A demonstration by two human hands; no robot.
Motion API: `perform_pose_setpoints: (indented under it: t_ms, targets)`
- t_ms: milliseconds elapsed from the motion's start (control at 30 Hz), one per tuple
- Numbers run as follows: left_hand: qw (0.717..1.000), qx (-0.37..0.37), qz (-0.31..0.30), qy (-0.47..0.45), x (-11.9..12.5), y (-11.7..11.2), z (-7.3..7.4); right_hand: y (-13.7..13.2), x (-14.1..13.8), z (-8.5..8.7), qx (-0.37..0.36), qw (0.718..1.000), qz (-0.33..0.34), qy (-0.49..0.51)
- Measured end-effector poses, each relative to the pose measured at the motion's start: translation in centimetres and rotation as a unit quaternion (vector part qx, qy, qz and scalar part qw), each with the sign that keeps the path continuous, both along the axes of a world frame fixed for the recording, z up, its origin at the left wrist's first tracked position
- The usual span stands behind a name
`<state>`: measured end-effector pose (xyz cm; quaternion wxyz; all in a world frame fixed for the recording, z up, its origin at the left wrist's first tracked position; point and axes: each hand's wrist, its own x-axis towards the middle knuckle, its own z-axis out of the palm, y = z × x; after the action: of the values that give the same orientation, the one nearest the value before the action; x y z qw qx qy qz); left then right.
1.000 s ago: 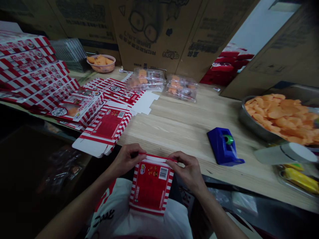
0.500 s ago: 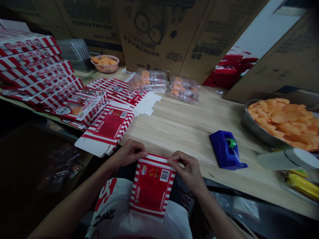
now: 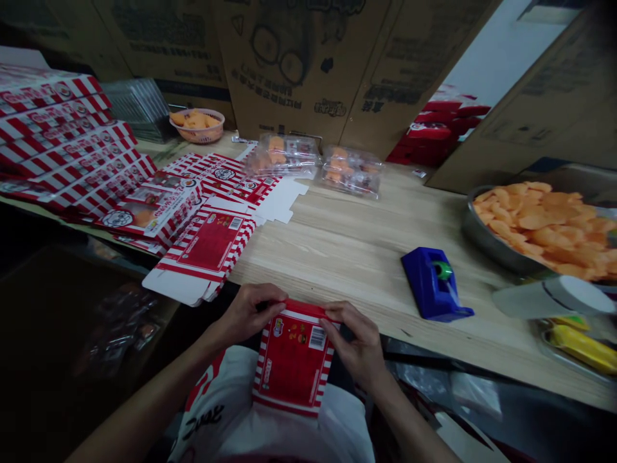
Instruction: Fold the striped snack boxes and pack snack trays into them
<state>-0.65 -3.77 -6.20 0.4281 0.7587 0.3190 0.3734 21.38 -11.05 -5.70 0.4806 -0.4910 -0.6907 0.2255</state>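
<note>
A red-and-white striped carton [image 3: 293,363] rests upright against my lap, with a barcode on its red face. My left hand [image 3: 253,314] pinches its top edge at the left corner. My right hand [image 3: 354,341] grips the top edge at the right, with the fingers curled over the red flap. The two hands sit close together, and they hide the ends of the top fold. A flat, unfolded carton [image 3: 205,251] of the same print lies on the wooden table [image 3: 347,247] just beyond my left hand.
Several flat cartons [image 3: 67,138] are stacked at the left. Transparent trays of orange crisps [image 3: 282,157] stand at the back. A blue tape dispenser [image 3: 434,285] sits to the right, near a steel bowl of crisps [image 3: 540,231]. Cardboard sheets [image 3: 308,64] stand behind the table.
My hands have moved closer together along the carton's top edge, and the right fingers now curl further over the flap. The view has shifted slightly.
</note>
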Motion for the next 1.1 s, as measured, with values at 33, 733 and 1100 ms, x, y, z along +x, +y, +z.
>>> perform_pose_setpoints:
  t_ms: [33, 733, 1100]
  targets:
    - [0.999, -0.022, 0.002, -0.025, 0.1, -0.1, -0.4, -0.1, -0.1, -0.2, -0.002, 1.000, -0.008, 0.006]
    - [0.910, -0.371, 0.067, -0.172, 4.6, -1.4, -3.1, -1.3, 21.0, 2.3, -0.220, 0.886, -0.370, 0.174]
    - [0.923, -0.353, 0.049, -0.144, 5.5, -0.6, -0.7, -0.3, 19.5, 0.9, -0.170, 0.826, -0.407, 0.351]
